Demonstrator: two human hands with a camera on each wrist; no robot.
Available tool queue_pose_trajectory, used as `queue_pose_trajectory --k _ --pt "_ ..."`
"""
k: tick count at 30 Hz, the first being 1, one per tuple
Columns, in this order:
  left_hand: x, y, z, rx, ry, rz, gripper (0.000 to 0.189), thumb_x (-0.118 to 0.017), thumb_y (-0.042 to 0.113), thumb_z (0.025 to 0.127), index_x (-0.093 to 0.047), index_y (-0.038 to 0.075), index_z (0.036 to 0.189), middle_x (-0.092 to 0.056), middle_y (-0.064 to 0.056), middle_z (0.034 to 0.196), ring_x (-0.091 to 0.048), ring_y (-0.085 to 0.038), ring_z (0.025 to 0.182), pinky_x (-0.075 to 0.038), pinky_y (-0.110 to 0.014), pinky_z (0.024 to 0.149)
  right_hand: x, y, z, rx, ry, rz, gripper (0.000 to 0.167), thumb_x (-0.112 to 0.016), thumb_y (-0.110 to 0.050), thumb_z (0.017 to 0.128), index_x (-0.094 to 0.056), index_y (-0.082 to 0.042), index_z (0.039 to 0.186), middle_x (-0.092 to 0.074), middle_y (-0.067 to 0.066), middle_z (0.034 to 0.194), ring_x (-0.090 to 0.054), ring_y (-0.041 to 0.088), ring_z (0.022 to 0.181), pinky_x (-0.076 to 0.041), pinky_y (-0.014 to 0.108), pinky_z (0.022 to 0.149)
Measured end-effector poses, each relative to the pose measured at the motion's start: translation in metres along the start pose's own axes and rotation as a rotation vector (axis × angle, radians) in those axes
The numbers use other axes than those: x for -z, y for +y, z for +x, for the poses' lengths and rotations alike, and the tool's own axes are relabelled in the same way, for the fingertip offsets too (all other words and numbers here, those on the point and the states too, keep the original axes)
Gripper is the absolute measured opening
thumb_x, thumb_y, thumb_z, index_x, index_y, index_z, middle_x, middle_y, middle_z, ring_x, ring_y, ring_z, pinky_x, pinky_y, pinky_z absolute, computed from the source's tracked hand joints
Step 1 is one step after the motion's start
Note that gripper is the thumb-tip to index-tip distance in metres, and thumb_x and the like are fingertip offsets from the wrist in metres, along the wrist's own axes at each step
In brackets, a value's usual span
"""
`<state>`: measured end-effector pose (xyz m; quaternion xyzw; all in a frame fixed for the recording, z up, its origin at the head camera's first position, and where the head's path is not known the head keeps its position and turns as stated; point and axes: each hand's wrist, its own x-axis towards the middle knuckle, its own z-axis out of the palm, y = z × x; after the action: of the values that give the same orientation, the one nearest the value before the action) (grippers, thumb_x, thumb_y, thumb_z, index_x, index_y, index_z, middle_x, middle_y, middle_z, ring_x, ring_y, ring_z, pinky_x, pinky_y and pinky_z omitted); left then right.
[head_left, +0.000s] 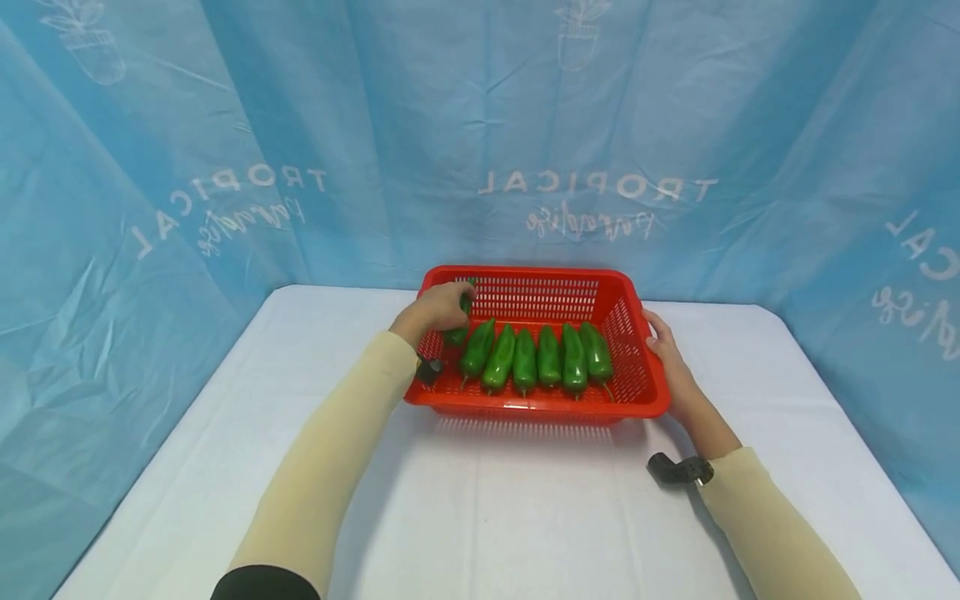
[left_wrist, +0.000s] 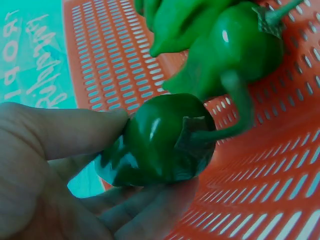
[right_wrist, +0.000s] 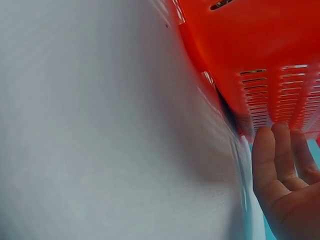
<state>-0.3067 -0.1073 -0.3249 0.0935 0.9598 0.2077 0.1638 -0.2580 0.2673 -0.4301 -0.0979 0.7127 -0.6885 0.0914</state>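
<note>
In the head view, a red plastic basket (head_left: pixel 525 408) with slotted walls stands on the white table. Several green peppers (head_left: pixel 524 362) lie side by side inside it, stems toward the near side. My left hand (head_left: pixel 438 308) reaches over the basket's left end and holds another green pepper (left_wrist: pixel 160 140) between thumb and fingers, its curved stem facing the left wrist camera. At the opposite end, my right hand (head_left: pixel 667 358) holds the basket's right rim. The right wrist view shows several of its fingers (right_wrist: pixel 282 155) against the outer wall; the thumb is hidden there.
A white cloth covers the table (head_left: pixel 480 517). Blue printed sheeting (head_left: pixel 420 125) hangs behind the table and along both sides. The basket sits toward the table's back edge. A black camera mount (head_left: pixel 678 469) is strapped at the right wrist.
</note>
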Motion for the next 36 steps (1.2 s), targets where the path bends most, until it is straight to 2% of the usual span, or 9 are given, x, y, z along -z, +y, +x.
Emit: queue_pose_trajectory --k 6,10,14,20,23,27,29,33,36 --pt "-0.007 0.002 0.004 0.051 -0.03 0.055 0.059 -0.06 0.012 0.089 -0.046 0.013 0.146 -0.055 -0.008 0.135 -0.05 -0.023 0.11 -0.047 -0.036 0.089 0.0 0.001 -0.002 -0.008 0.009 -0.038 0.056 -0.032 -0.031 0.106 -0.008 -0.037 0.157 -0.043 -0.013 0.133 -0.059 0.001 0.11 -0.058 0.021 0.084" --pt "-0.012 0.004 0.007 0.058 -0.063 0.138 0.054 -0.061 0.013 0.088 -0.051 0.013 0.141 -0.058 -0.008 0.131 -0.051 -0.023 0.111 -0.049 -0.037 0.094 0.0 0.0 -0.004 -0.007 0.01 -0.035 0.056 -0.031 -0.031 0.106 -0.008 -0.037 0.157 -0.043 -0.012 0.133 -0.059 0.001 0.11 -0.058 0.021 0.084" --pt "-0.015 0.006 0.007 0.091 -0.114 0.184 0.045 -0.062 0.014 0.088 -0.059 0.015 0.133 -0.061 -0.008 0.125 -0.054 -0.024 0.107 -0.052 -0.037 0.093 -0.001 0.0 -0.003 0.01 0.0 -0.01 0.056 -0.03 -0.031 0.107 -0.008 -0.035 0.157 -0.044 -0.012 0.133 -0.059 0.001 0.11 -0.057 0.02 0.085" --pt "-0.016 0.007 0.008 0.166 -0.208 0.144 0.052 -0.068 0.011 0.086 -0.057 0.017 0.137 -0.06 -0.009 0.129 -0.057 -0.024 0.109 -0.053 -0.041 0.101 -0.005 -0.002 -0.002 0.027 -0.014 0.009 0.056 -0.031 -0.029 0.106 -0.009 -0.033 0.157 -0.044 -0.008 0.133 -0.061 0.003 0.108 -0.058 0.021 0.083" --pt "-0.016 0.006 0.01 0.158 -0.229 0.14 0.056 -0.067 0.01 0.087 -0.055 0.017 0.141 -0.057 -0.008 0.135 -0.055 -0.023 0.111 -0.051 -0.041 0.104 -0.005 -0.003 -0.001 0.034 -0.015 0.015 0.055 -0.031 -0.028 0.106 -0.009 -0.031 0.157 -0.044 -0.007 0.132 -0.06 0.003 0.107 -0.058 0.02 0.084" --pt "-0.015 0.005 0.013 0.134 -0.235 0.12 0.048 -0.061 0.007 0.09 -0.057 0.014 0.137 -0.056 -0.007 0.136 -0.053 -0.021 0.11 -0.051 -0.038 0.1 -0.005 -0.004 0.0 0.034 -0.005 0.006 0.056 -0.032 -0.03 0.106 -0.008 -0.032 0.157 -0.043 -0.008 0.133 -0.059 0.002 0.108 -0.057 0.018 0.085" --pt "-0.016 0.004 0.013 0.13 -0.246 0.087 0.041 -0.06 0.006 0.09 -0.057 0.012 0.131 -0.056 -0.007 0.129 -0.05 -0.02 0.107 -0.051 -0.035 0.096 -0.004 -0.004 0.0 0.03 -0.003 -0.001 0.057 -0.032 -0.031 0.106 -0.008 -0.032 0.157 -0.043 -0.009 0.133 -0.058 0.002 0.108 -0.057 0.018 0.085" --pt "-0.018 0.002 0.016 0.107 -0.264 0.058 0.004 -0.052 0.008 0.092 -0.053 0.011 0.092 -0.05 -0.003 0.092 -0.045 -0.015 0.082 -0.044 -0.028 0.076 -0.003 -0.002 -0.001 0.039 -0.011 -0.002 0.057 -0.033 -0.031 0.106 -0.007 -0.031 0.157 -0.043 -0.007 0.134 -0.059 0.002 0.108 -0.057 0.019 0.085" --pt "-0.019 0.0 0.018 0.082 -0.26 0.059 0.021 -0.048 0.011 0.093 -0.041 0.016 0.074 -0.041 0.0 0.074 -0.037 -0.012 0.066 -0.038 -0.027 0.066 -0.002 -0.001 -0.001 0.048 -0.013 0.007 0.057 -0.033 -0.031 0.106 -0.008 -0.031 0.157 -0.043 -0.006 0.134 -0.06 0.003 0.107 -0.057 0.019 0.084"
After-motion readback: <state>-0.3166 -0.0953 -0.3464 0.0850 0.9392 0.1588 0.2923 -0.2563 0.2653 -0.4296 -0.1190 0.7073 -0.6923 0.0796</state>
